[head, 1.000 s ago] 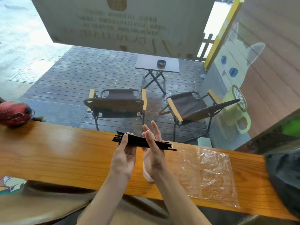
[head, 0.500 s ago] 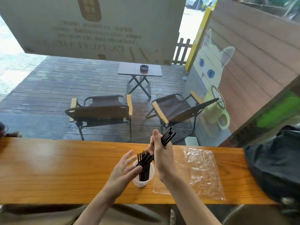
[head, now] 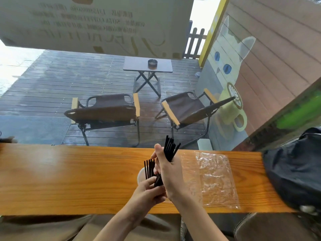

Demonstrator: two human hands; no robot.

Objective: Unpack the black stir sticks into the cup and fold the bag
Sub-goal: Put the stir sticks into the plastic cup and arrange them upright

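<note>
My right hand point(head: 169, 173) grips a bundle of black stir sticks point(head: 169, 148), held nearly upright with their lower ends going down toward a white cup point(head: 140, 176) on the wooden counter. Several other sticks point(head: 149, 168) stand in the cup. My left hand point(head: 147, 193) is at the near side of the cup, its fingers around the lower ends of the bundle, and it hides most of the cup. The empty clear plastic bag point(head: 212, 178) lies flat on the counter just right of my hands.
The wooden counter point(head: 69, 176) runs across the view against a window. A dark cloth bag point(head: 295, 169) sits on its right end. Outside are two folding chairs and a small table.
The right hand has turned the bundle from lying level to nearly upright over the cup. The left hand has closed in on the sticks' lower ends at the cup.
</note>
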